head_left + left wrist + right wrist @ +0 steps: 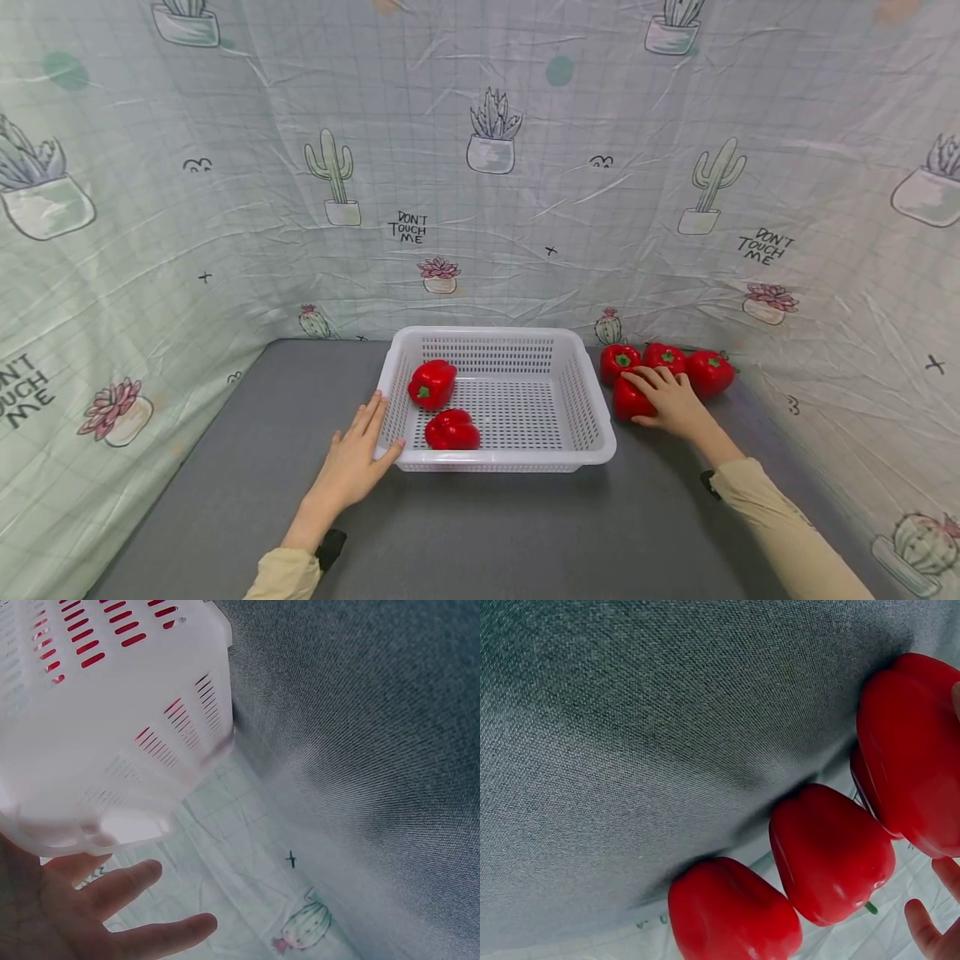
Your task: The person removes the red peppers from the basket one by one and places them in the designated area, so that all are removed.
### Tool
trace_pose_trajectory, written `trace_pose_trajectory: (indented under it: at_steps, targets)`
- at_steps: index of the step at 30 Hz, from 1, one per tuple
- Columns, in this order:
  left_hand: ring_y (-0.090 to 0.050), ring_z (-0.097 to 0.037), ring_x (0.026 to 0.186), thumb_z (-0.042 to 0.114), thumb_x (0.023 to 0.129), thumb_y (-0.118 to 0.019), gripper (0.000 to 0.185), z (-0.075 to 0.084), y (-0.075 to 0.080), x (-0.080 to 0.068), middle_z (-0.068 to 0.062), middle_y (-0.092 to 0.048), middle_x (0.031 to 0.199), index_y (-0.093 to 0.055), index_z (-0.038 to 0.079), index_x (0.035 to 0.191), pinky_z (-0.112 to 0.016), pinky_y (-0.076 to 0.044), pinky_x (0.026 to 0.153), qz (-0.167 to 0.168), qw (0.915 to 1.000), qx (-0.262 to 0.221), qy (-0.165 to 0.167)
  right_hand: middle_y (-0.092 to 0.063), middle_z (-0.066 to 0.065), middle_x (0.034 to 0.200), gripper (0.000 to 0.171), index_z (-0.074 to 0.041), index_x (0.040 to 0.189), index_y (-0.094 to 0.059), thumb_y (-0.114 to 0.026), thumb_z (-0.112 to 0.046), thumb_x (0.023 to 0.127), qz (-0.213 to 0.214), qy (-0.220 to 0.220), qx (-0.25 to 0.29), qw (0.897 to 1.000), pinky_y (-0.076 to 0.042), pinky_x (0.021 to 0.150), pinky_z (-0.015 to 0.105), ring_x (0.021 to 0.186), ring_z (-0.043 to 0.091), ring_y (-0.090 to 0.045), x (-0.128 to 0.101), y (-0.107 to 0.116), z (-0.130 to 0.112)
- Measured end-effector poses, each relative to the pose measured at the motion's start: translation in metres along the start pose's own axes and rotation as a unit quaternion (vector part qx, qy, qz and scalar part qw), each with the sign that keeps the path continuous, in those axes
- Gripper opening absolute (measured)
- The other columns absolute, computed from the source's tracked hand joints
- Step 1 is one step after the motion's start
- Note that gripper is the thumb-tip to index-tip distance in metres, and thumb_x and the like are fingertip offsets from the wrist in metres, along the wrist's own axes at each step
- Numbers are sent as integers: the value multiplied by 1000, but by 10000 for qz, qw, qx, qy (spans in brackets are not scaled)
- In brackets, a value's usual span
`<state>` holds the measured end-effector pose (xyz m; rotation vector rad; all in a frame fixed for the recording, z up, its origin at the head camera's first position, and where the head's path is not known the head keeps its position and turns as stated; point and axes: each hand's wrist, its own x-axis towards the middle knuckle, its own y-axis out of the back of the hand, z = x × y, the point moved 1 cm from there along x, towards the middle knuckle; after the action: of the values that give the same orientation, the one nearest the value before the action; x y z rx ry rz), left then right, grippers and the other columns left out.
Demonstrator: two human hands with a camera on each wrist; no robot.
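My left hand (347, 468) rests with straight, spread fingers at the left front corner of a white slotted plastic basket (517, 457). In the left wrist view, its fingers (169, 935) extend below the basket's side wall. Two red bell peppers lie inside the basket, one toward the back left (432, 385) and one at the front (452, 430). To the right of the basket, my right hand (673, 406) grips the nearest red bell pepper (632, 400), its thumb on the near side and its fingers over the far side. That pepper sits on the cloth in the right wrist view.
Three more red bell peppers stand behind the right hand: one by the basket (619, 361), one in the middle (664, 357), one at the right (709, 372). A grey cloth-covered table (487, 533) lies beneath. Cactus-print sheeting (480, 208) rises at the back and sides.
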<state>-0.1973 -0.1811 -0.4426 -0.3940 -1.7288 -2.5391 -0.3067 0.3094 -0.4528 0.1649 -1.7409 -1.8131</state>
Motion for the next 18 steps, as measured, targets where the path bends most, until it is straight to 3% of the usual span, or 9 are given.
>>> trace_pose_trajectory:
  at_steps: [18]
  targets:
    - [-24, -38, 133, 40, 84, -54, 74, 0, 0, 1, -11, -20, 149, -21, 10, 142, -71, -22, 92, -24, 10000, 38, 33, -46, 16, 127, 87, -15, 128, -44, -83, -36, 53, 213, 138, 87, 9996, -37, 80, 52, 111, 36, -40, -3, 2, -1]
